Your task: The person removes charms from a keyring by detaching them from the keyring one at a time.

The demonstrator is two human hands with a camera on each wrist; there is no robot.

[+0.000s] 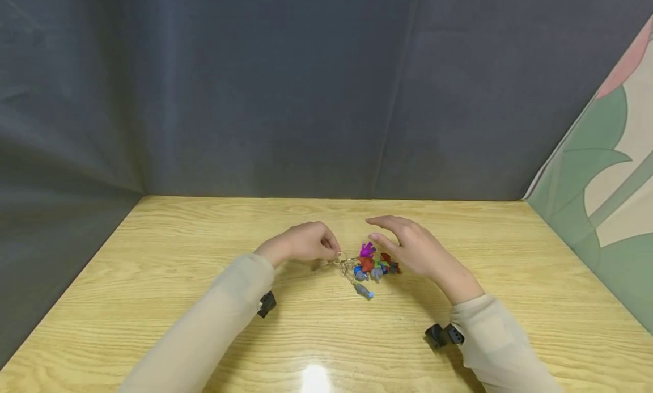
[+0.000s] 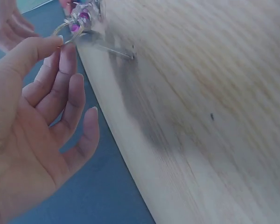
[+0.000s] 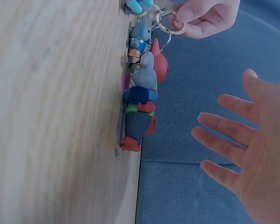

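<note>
A cluster of small figure charms (image 1: 371,265) lies on the wooden bench (image 1: 204,251), near its middle, joined by thin chains to one metal key ring (image 1: 340,257) at the cluster's 9 o'clock side. The figures are purple, red, blue, grey and green; they overlap too closely to count exactly. One grey-and-blue figure (image 1: 364,291) trails apart at the cluster's 6 o'clock.

The left hand (image 1: 305,243) sits at 9 o'clock of the charms, with thumb and forefinger pinching the key ring; the left wrist view shows the ring (image 2: 65,31) caught at the fingertips while the other fingers (image 2: 77,100) lie loosely curved. The right hand (image 1: 410,246) hovers at 3 o'clock, just beside and partly over the cluster, its fingers (image 3: 224,128) spread and straight, holding nothing.

Two beige sleeves (image 1: 219,319) cover the forearms, each with a small black wrist mount (image 1: 266,304). Nothing lies between either hand and the charms. A dark grey cloth backdrop (image 1: 306,87) hangs behind the bench, and one green-and-pink patterned panel (image 1: 607,172) leans at 3 o'clock.
</note>
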